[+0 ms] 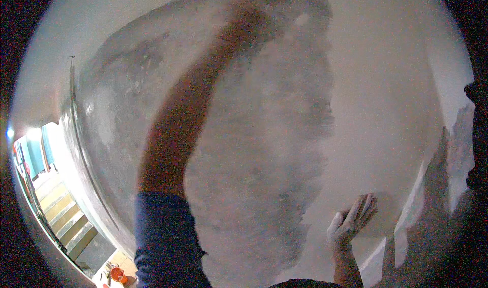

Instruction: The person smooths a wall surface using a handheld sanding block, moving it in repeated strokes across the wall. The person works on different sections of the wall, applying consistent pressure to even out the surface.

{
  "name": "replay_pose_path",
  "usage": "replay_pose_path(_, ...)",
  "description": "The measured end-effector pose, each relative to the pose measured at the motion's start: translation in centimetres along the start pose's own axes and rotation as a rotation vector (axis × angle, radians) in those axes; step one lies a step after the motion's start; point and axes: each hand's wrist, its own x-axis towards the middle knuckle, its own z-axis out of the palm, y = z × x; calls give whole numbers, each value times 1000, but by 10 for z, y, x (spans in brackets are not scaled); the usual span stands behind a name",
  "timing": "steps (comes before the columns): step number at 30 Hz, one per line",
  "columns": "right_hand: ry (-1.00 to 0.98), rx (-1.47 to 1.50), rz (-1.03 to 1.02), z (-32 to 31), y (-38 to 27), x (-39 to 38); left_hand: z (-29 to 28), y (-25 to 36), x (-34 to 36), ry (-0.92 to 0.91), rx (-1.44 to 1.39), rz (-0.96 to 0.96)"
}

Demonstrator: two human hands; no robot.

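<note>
A large wall (264, 135) fills the view, patchy grey over most of its left and middle and smooth pale on the right. My left arm, in a dark blue sleeve, reaches far up across the grey part. At its end my left hand (249, 16) is smeared by motion, so its fingers and anything in them cannot be made out. Lower right, my right hand (352, 218) is against or close to the pale part, its fingers stretched out and dusted white. Nothing shows in its grip.
At the far left, steps (66, 217) show beyond the wall's bright edge, with a lit blue area above them. An orange bucket (118, 275) stands at the lower left among small items on a light floor. Shadows fall on the right side.
</note>
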Motion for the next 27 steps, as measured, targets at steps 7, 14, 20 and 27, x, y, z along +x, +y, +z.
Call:
replay_pose_path(7, -110, 10, -12, 1, 21, -2, -7, 37, -10, -46, -189, 212)
replay_pose_path(14, -19, 30, -55, 5, 18, -6, -40, -135, 29, 53, 226, -75)
replay_pose_path(20, -45, -13, -10, -1, 11, -8, -39, -57, 25, -79, -103, 26)
replay_pose_path(27, -3, 14, -42, 7, 9, -5, -45, -61, 64, 123, 103, -55)
